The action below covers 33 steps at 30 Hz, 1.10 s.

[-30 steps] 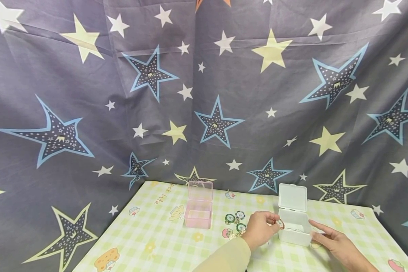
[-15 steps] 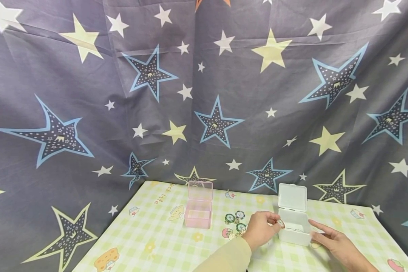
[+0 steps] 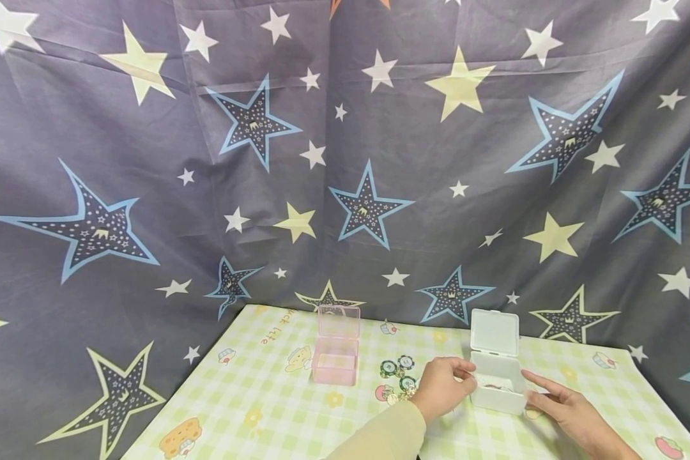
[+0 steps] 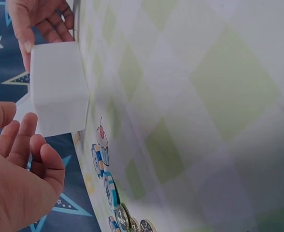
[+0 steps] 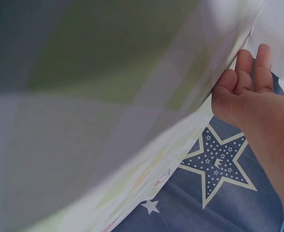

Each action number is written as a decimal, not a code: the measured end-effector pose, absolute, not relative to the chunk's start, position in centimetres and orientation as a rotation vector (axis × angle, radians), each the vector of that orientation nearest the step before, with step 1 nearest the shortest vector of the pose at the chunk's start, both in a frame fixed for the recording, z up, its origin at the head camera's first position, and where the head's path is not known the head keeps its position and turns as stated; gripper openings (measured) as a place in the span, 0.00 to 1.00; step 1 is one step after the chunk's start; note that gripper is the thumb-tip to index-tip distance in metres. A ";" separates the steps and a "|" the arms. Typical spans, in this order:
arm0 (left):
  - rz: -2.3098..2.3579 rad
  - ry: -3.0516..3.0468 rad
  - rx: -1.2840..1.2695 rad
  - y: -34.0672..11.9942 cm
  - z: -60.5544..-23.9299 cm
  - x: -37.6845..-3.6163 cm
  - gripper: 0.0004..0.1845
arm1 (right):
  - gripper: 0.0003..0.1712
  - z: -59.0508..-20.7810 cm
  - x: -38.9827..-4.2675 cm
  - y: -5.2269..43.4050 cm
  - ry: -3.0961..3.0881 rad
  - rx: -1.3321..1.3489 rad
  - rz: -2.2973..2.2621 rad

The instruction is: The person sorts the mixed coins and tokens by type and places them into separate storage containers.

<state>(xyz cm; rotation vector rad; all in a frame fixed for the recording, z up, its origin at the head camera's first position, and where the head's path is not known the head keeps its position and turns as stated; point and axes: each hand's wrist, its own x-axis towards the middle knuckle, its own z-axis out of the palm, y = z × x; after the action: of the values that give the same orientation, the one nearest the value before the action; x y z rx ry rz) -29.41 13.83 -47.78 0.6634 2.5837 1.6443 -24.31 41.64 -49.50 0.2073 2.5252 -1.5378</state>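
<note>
A white lidded box (image 3: 499, 401) stands with its lid raised. Inside it, a red-edged poker chip (image 3: 492, 386) lies among pale pieces too small to make out. My left hand (image 3: 441, 388) is at the box's left rim, fingers loosely bent and holding nothing; the left wrist view shows the gap between them. Along the box's right side, my right hand (image 3: 569, 415) rests its extended thumb and index finger against the wall. Left of my left hand lie several green and black poker chips (image 3: 388, 368) and some gold coins (image 3: 393, 399), partly hidden by that hand.
A pink translucent box (image 3: 335, 374), its lid up, stands left of the chips. The table has a green checked cloth (image 3: 287, 421). Right behind its far edge hangs a dark star-patterned curtain (image 3: 414, 249).
The red-edged chip that my left thumb and fingers pinched over the box's left rim now lies inside the box. Both hands have stayed almost in place.
</note>
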 end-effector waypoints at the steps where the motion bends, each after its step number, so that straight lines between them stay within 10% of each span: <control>1: 1.645 2.582 0.666 13.8 -47.8 -29.4 0.11 | 0.42 -49.5 -24.3 41.7 2.522 0.208 -1.541; 33: 0.876 3.042 0.859 7.7 -50.1 -32.1 0.14 | 0.42 -49.3 -24.3 41.7 2.563 0.217 -1.485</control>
<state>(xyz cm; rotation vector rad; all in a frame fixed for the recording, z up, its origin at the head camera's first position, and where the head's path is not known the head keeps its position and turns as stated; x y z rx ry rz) -32.14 7.70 -50.15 0.8592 3.0421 0.8764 -24.25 41.67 -49.32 0.2175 2.5627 -1.4851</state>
